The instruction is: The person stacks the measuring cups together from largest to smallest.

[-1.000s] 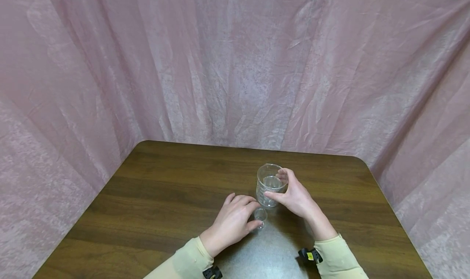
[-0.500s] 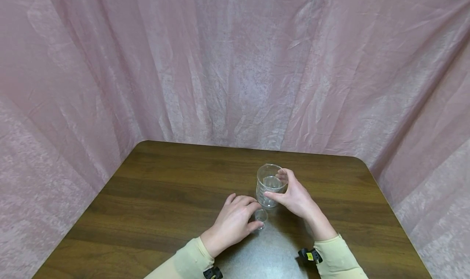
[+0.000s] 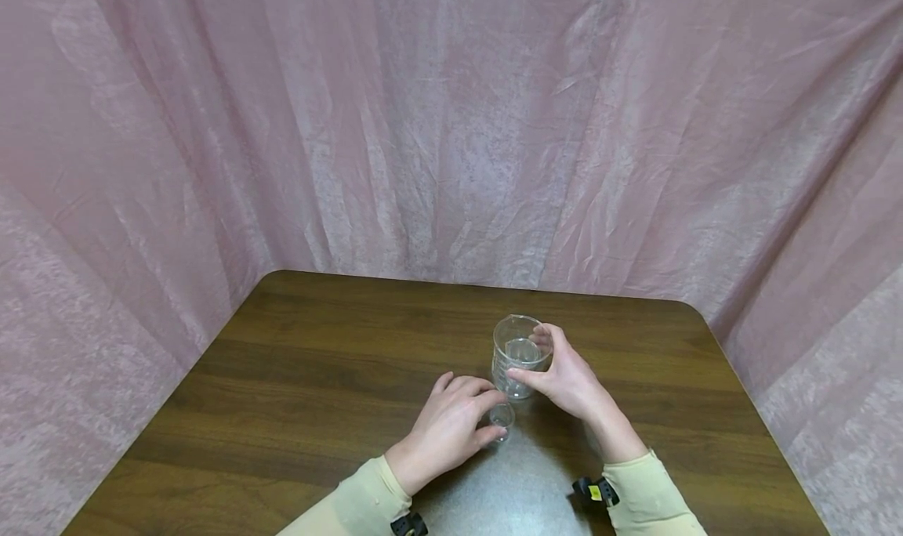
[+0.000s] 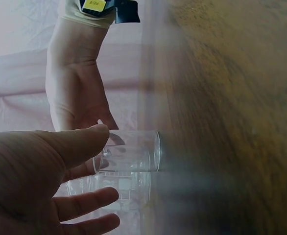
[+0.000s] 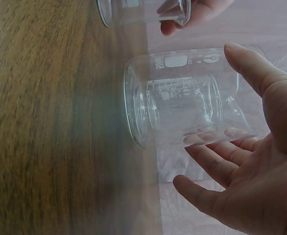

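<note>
A large clear glass beaker (image 3: 502, 370) with white markings stands upright on the table. Inside it sits a smaller marked beaker (image 5: 182, 105). My right hand (image 3: 573, 379) grips the large beaker near its rim from the right, thumb on the near side and fingers on the far side. Just in front stands a small clear beaker (image 4: 133, 149), pinched at its rim between thumb and index finger of my left hand (image 3: 450, 420). The other left fingers extend past it. In the head view the small beaker is close against the large one's near side.
The brown wooden table (image 3: 339, 340) has rounded far corners, and a bright reflection lies on its near part. Pink curtains (image 3: 451, 128) hang behind and on both sides. Each wrist wears a black camera mount, one at the right sleeve (image 3: 652, 489).
My left index finger has shifted slightly right over the small beaker's rim. My right hand and the large beaker have stayed in place.
</note>
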Tool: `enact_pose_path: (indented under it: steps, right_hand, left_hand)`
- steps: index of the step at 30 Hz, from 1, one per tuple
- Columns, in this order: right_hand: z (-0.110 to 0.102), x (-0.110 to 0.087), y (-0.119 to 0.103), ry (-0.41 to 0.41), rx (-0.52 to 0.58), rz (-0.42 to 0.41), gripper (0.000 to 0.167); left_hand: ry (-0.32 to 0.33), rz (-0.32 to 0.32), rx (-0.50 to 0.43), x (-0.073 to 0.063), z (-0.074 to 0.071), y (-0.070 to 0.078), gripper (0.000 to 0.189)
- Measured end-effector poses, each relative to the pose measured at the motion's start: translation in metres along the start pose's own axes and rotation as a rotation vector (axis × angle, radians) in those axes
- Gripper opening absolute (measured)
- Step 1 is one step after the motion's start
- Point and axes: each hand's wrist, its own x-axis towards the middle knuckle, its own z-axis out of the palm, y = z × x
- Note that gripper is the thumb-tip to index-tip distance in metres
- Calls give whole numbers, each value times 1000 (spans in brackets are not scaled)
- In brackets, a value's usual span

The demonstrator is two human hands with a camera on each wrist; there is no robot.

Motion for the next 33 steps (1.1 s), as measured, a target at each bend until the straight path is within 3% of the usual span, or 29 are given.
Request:
enact_pose_path:
  steps: [33]
  right_hand:
    - [-1, -2, -4, 3, 1, -3, 91]
  left_hand:
    - [6, 13, 21, 0, -5, 3, 39]
